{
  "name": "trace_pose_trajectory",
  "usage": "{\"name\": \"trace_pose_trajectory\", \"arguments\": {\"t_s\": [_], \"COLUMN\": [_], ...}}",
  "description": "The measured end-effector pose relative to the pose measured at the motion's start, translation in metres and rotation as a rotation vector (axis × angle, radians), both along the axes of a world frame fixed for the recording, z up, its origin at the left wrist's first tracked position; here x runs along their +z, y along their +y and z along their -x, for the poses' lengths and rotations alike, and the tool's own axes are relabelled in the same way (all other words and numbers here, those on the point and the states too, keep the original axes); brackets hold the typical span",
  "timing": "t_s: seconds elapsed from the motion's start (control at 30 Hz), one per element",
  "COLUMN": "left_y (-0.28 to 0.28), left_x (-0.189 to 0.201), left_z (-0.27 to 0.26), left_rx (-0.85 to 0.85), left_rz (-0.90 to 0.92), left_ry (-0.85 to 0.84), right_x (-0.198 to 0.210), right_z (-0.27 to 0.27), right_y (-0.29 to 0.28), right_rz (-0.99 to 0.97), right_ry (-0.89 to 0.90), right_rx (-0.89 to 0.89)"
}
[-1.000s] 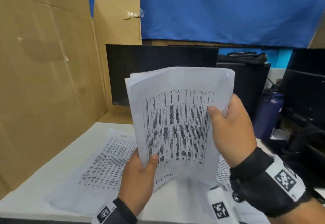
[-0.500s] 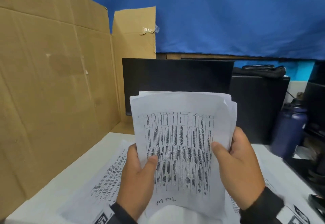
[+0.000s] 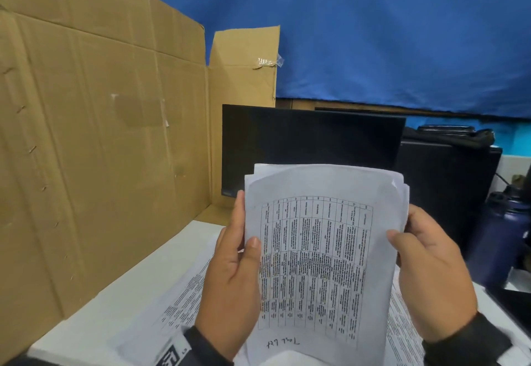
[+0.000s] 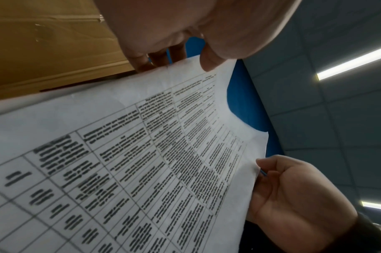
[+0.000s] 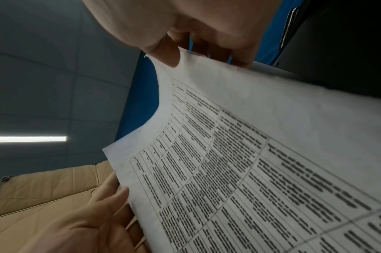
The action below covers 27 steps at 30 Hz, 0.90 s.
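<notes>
The left hand (image 3: 230, 288) and the right hand (image 3: 431, 279) hold a bunch of papers (image 3: 324, 250) up in the air. The papers are close to the person and above the tabletop (image 3: 120, 308). They stand almost upright, with the top leaning a bit away. Each hand has one long side.

The left grip is clamped on the left edge. Its thumb lies on the front page and its fingers are behind the bunch. The right grip is clamped on the right edge the same way, thumb in front and fingers behind.

The front page has a printed grid full of small words that run sideways. Under the grid there are a few marks in pen. The page edges at the top do not line up, and some stick out to the left and right. The front page bends a little between the two thumbs.

Below the hands, more printed sheets (image 3: 184, 302) lie flat on the white tabletop. Some go under the held bunch, so I cannot see where they end.

On the left, a big wall of brown cardboard (image 3: 100, 135) stands at the tabletop's edge. Behind the papers is a dark screen (image 3: 310, 135). Off to the right stands a dark blue bottle (image 3: 500, 239). A blue cloth (image 3: 373, 35) hangs behind it all. Far up, a long lamp (image 4: 354, 63) shines on the ceiling.
</notes>
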<state>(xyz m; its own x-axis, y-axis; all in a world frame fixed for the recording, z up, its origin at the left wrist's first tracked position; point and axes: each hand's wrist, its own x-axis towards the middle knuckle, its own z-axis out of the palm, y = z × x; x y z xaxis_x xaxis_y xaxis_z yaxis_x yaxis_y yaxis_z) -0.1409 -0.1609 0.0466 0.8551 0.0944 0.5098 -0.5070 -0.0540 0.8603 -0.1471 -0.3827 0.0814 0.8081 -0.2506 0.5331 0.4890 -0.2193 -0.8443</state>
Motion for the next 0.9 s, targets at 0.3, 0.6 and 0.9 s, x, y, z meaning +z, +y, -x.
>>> {"name": "trace_pose_trajectory", "arguments": {"t_s": [0.3, 0.6, 0.9], "left_y": [0.006, 0.014, 0.009], "left_x": [-0.002, 0.002, -0.009], "left_z": [-0.006, -0.014, -0.015], "left_rx": [-0.070, -0.076, -0.023], "left_rz": [0.016, 0.272, 0.159], "left_ry": [0.007, 0.084, 0.166], "right_x": [0.014, 0.021, 0.034], "right_z": [0.000, -0.001, 0.000], "right_y": [0.001, 0.000, -0.003], "right_rz": [0.057, 0.088, 0.273], "right_ry": [-0.044, -0.157, -0.234], "right_rx": [0.137, 0.000, -0.104]}}
